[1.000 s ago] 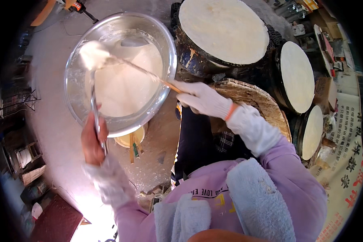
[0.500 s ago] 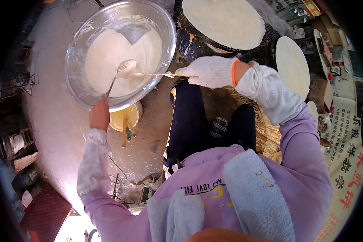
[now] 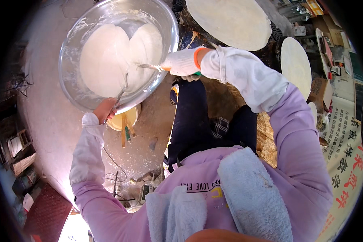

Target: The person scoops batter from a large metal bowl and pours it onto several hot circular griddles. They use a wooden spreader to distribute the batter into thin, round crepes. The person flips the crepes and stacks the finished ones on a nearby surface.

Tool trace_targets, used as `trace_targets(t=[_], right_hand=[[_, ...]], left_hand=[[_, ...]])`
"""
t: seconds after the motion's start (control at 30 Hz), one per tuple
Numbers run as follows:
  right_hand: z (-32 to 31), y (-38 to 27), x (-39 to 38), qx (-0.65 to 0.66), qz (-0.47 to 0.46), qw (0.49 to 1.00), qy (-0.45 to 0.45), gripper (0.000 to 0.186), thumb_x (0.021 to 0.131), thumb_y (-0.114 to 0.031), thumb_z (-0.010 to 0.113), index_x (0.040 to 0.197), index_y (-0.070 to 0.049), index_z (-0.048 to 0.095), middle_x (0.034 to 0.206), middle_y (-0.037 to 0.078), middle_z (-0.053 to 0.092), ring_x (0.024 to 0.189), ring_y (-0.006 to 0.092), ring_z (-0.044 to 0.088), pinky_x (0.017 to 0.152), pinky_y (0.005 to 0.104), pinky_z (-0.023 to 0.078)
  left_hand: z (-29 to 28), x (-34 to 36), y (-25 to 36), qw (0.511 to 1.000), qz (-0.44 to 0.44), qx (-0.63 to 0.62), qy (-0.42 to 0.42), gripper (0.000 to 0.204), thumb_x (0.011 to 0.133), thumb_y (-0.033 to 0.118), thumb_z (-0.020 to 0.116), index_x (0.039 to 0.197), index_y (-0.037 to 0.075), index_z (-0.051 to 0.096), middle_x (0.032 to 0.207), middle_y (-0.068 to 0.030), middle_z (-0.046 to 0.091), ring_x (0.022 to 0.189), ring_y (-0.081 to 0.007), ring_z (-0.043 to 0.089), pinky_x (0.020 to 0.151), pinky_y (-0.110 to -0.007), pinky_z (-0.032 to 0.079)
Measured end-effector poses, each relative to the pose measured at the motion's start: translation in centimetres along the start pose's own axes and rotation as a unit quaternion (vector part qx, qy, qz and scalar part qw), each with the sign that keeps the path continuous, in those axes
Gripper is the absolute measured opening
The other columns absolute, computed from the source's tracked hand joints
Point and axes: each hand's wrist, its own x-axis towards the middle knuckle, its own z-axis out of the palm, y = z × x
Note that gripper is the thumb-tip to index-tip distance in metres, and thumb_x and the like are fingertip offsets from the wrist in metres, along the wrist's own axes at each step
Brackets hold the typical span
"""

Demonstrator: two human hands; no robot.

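Observation:
A big metal basin (image 3: 70, 78) of pale batter (image 3: 105, 60) stands at the upper left. My bare left hand (image 3: 105, 109) is closed on the handle of a ladle (image 3: 121, 92) at the near rim; the ladle's bowl is sunk in the batter, out of sight. Wearing a white knitted glove with an orange cuff, my right hand (image 3: 183, 63) grips a thin spatula (image 3: 150, 66) just past the basin's right rim. Its narrow blade points left over the batter, and a bit of green shows beneath the glove.
Round griddles carry pale sheets, one large (image 3: 230, 22) at the top and another (image 3: 296, 66) to its right. Under the basin's near rim stands a yellowish bucket (image 3: 135, 117) with flat sticks (image 3: 124, 131). A printed banner (image 3: 343, 157) hangs or lies at right.
The ladle's bowl, visible on the batter before, has gone under. My right hand moved left toward the basin, bringing the spatula's handle end nearer the rim.

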Motion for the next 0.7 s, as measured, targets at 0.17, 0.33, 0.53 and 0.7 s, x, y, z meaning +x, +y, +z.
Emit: trace_targets(t=[0.17, 0.33, 0.53, 0.7], right_hand=[[0.0, 1.8, 0.7, 0.229, 0.007, 0.972, -0.059, 0.015, 0.092, -0.014, 0.059, 0.095, 0.001, 0.063, 0.073, 0.014, 0.065, 0.060, 0.0207, 0.063, 0.050, 0.0361, 0.050], [2.0, 0.4, -3.0, 0.487, 0.002, 0.869, -0.084, 0.016, 0.094, -0.010, 0.053, 0.106, -0.001, 0.060, 0.074, 0.006, 0.057, 0.052, 0.0118, 0.050, 0.042, 0.0262, 0.041], [10.8, -2.1, -3.7, 0.705, -0.138, 0.695, -0.024, 0.007, 0.096, -0.008, 0.053, 0.092, -0.003, 0.057, 0.069, 0.004, 0.053, 0.051, 0.0104, 0.048, 0.041, 0.0235, 0.037], [11.1, -9.9, -12.1, 0.738, -0.126, 0.661, 0.043, 0.015, 0.093, -0.007, 0.054, 0.106, -0.001, 0.055, 0.073, 0.007, 0.058, 0.050, 0.0122, 0.053, 0.042, 0.0292, 0.042]], left_hand=[[0.6, 0.3, -1.8, 0.967, -0.053, -0.235, -0.082, 0.020, 0.102, 0.022, 0.049, 0.099, 0.004, 0.057, 0.065, 0.0006, 0.049, 0.047, -0.0074, 0.041, 0.041, -0.022, 0.031], [5.6, -0.9, -1.9, 0.879, -0.051, -0.468, -0.078, 0.023, 0.106, 0.022, 0.045, 0.107, 0.001, 0.055, 0.069, 0.0006, 0.049, 0.049, -0.0052, 0.041, 0.040, -0.018, 0.035], [17.7, -0.6, -0.9, 0.826, 0.110, -0.553, 0.003, 0.029, 0.106, 0.030, 0.043, 0.107, 0.004, 0.055, 0.074, -0.0022, 0.053, 0.057, -0.0100, 0.049, 0.049, -0.024, 0.044], [25.4, -4.9, 5.9, 0.774, 0.244, -0.571, 0.127, 0.030, 0.106, 0.029, 0.043, 0.115, 0.003, 0.054, 0.081, -0.0036, 0.056, 0.061, -0.0108, 0.052, 0.053, -0.024, 0.045]])
